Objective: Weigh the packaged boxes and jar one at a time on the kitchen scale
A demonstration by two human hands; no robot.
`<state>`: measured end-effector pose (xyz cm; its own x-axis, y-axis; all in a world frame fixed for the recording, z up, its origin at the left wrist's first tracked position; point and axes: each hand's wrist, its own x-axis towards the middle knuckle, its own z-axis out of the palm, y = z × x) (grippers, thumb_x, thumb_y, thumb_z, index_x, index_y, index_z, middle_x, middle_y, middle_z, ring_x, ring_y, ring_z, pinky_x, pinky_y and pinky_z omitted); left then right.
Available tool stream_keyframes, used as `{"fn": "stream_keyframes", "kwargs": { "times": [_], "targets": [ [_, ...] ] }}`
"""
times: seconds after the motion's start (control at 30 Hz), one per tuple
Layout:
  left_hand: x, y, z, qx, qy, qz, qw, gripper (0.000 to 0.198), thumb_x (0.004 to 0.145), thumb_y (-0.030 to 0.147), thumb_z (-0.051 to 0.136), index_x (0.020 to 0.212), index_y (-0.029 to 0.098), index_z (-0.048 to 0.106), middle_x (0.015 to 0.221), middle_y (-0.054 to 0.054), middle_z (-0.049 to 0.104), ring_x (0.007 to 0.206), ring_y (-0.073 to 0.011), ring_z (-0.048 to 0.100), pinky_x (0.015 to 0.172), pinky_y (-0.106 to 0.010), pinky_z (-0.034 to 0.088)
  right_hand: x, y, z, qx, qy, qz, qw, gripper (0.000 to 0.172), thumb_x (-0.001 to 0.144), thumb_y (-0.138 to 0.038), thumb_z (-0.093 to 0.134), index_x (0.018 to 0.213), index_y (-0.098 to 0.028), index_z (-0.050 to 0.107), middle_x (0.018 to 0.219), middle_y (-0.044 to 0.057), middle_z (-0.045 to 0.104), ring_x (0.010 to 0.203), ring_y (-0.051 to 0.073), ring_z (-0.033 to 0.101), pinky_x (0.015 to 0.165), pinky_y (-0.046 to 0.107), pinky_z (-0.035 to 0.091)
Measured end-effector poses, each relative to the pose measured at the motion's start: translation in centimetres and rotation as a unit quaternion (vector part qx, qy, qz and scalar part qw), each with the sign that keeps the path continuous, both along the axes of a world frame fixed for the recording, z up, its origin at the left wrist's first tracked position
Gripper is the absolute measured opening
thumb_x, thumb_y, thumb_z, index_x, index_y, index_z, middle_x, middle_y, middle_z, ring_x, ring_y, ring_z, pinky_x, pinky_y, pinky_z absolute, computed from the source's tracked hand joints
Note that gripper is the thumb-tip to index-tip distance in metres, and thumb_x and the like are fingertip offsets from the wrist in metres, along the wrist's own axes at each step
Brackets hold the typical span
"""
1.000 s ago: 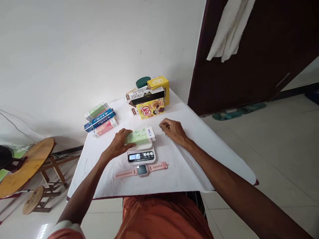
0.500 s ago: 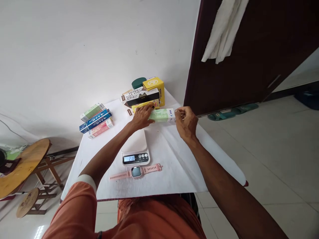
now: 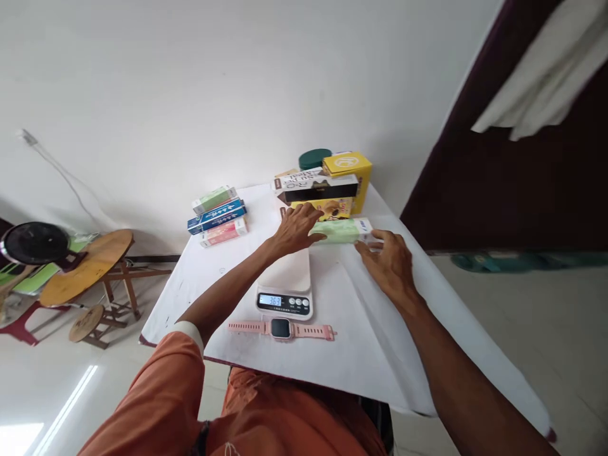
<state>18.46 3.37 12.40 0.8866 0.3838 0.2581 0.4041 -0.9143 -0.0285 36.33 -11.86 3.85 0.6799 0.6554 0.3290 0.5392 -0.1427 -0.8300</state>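
A long pale-green and white carton [image 3: 339, 230] lies in front of a yellow carton [image 3: 342, 208], behind the scale. My left hand [image 3: 298, 229] reaches over its left end; the fingers are stretched out and the thumb rests by its near edge. At the opposite end, my right hand [image 3: 388, 258] has thumb and fingers apart, the tips touching or very close to the white end. Below my left wrist is a white kitchen scale [image 3: 285, 278], its display showing what looks like 363. A pink-strapped smartwatch [image 3: 281, 329] lies nearest me.
Behind the yellow carton stand a brown-and-white box [image 3: 316, 187], a taller yellow box [image 3: 349, 166] and a green lid [image 3: 315, 158]. Green, blue [image 3: 217, 216] and pink cartons lie at the left of the white-covered table [image 3: 380, 342]. A pan [image 3: 35, 243] and wooden stools are further left.
The view has swung, shifting the table rightward in the picture. My right hand's pinch at the carton's end has loosened and its thumb has spread. The scale's reading has risen.
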Motion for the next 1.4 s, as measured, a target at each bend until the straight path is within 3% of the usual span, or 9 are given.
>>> {"fn": "stream_keyframes", "kwargs": {
  "times": [0.17,0.3,0.47,0.6,0.7,0.9,1.03,1.2,1.4],
  "targets": [
    [-9.7,3.6,1.6,-0.019,-0.093,0.16,0.982,0.044,0.1,0.033,0.07,0.14,0.019,0.061,0.141,-0.017,0.062,0.133,-0.0323,0.058,0.11,-0.046,0.046,0.1,-0.4,0.3,-0.037,-0.038,0.017,0.998,0.018,0.084,-0.045,0.059,0.084,-0.027,0.055,0.094,0.015,0.071,0.09,0.034,0.068,0.097,0.053,0.051],
    [-17.5,8.1,2.9,-0.013,-0.133,0.313,0.94,0.048,0.098,0.027,0.065,0.143,0.011,0.058,0.145,-0.026,0.056,0.137,-0.0403,0.053,0.112,-0.054,0.044,-0.9,-0.6,0.7,-0.053,-0.067,0.051,0.995,0.023,0.089,-0.046,0.055,0.073,-0.03,0.049,0.083,0.014,0.071,0.083,0.034,0.066,0.088,0.05,0.049],
    [-22.8,13.4,4.4,-0.02,-0.111,0.436,0.893,0.067,0.099,0.044,0.059,0.16,0.022,0.044,0.166,-0.024,0.042,0.153,-0.0418,0.04,0.118,-0.057,0.037,-1.4,-0.3,0.3,-0.071,-0.094,0.056,0.991,0.028,0.087,-0.051,0.053,0.068,-0.031,0.048,0.076,0.01,0.07,0.076,0.033,0.064,0.079,0.049,0.048],
    [-23.2,16.3,5.2,-0.072,-0.055,0.451,0.888,0.077,0.099,0.055,0.054,0.165,0.019,0.035,0.168,-0.027,0.041,0.155,-0.0426,0.039,0.118,-0.059,0.037,-1.1,-0.1,-0.3,-0.067,-0.116,0.045,0.99,0.028,0.086,-0.05,0.054,0.066,-0.03,0.051,0.076,0.01,0.072,0.074,0.031,0.064,0.074,0.046,0.047],
    [-22.6,17.4,5.5,-0.092,-0.037,0.457,0.884,0.081,0.096,0.068,0.054,0.156,0.015,0.045,0.16,-0.029,0.048,0.15,-0.0449,0.044,0.116,-0.057,0.039,-0.9,-0.1,-0.4,-0.081,-0.117,0.046,0.989,0.028,0.086,-0.049,0.054,0.067,-0.029,0.053,0.074,0.009,0.072,0.071,0.028,0.064,0.072,0.043,0.047],
    [-22.4,18.6,6.2,-0.08,-0.004,0.482,0.872,0.086,0.092,0.079,0.052,0.141,0.009,0.056,0.158,-0.033,0.045,0.149,-0.0486,0.04,0.117,-0.058,0.037,-0.9,0.1,-0.4,-0.109,-0.106,0.037,0.988,0.027,0.085,-0.049,0.054,0.07,-0.027,0.056,0.077,0.007,0.071,0.073,0.026,0.063,0.074,0.04,0.046],
    [-22.2,19.2,6.1,-0.074,0.0,0.49,0.869,0.075,0.096,0.07,0.053,0.142,0.011,0.055,0.163,-0.033,0.041,0.152,-0.0495,0.038,0.115,-0.058,0.038,-0.9,0.2,-0.5,-0.105,-0.101,0.033,0.989,0.026,0.084,-0.047,0.055,0.069,-0.027,0.054,0.077,0.007,0.07,0.073,0.026,0.062,0.072,0.038,0.043],
    [-21.8,19.6,5.2,-0.092,-0.033,0.491,0.865,0.061,0.097,0.05,0.057,0.144,0.012,0.053,0.158,-0.03,0.051,0.15,-0.0462,0.045,0.113,-0.055,0.04,-0.9,0.3,-0.3,-0.097,-0.108,0.043,0.989,0.027,0.085,-0.047,0.052,0.067,-0.027,0.051,0.073,0.006,0.067,0.069,0.023,0.06,0.07,0.036,0.042],
    [-23.1,18.3,4.8,-0.096,-0.082,0.498,0.858,0.061,0.098,0.049,0.055,0.146,0.012,0.049,0.156,-0.028,0.052,0.15,-0.0428,0.046,0.114,-0.053,0.042,-0.9,0.4,-0.5,-0.091,-0.119,0.042,0.988,0.027,0.085,-0.045,0.053,0.067,-0.027,0.049,0.074,0.005,0.068,0.07,0.022,0.059,0.07,0.035,0.04]
  ]
}}
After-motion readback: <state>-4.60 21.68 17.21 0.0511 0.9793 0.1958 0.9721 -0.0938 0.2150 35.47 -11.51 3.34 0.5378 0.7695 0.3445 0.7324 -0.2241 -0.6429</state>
